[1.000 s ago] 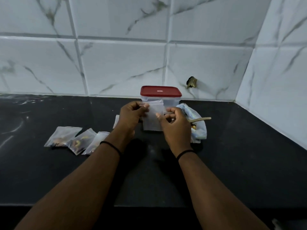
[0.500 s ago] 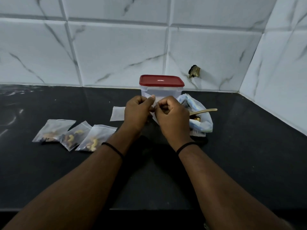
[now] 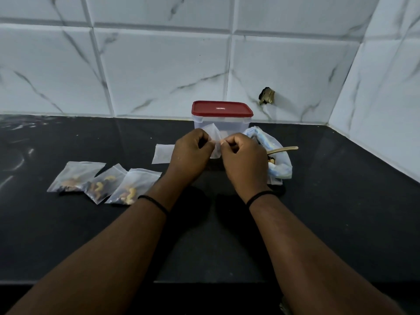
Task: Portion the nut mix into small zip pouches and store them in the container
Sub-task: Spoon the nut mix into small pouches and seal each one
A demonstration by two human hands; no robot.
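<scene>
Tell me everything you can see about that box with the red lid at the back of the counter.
The box looks like clear plastic, roughly rectangular with rounded corners, and stands upright on the black counter close to the tiled wall. Its red lid is on and carries a small pale mark too small to read. Nothing shows inside it. The left hand, the right hand and the small pouch they pinch hide its lower front. The bag of nuts lies beside it on the right; contact is unclear.

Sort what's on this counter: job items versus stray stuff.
Job: empty pouch pinched by left hand and right hand; three filled pouches; spare pouch; nut mix bag; spoon; red-lidded container.
Stray: wall fitting.
</scene>
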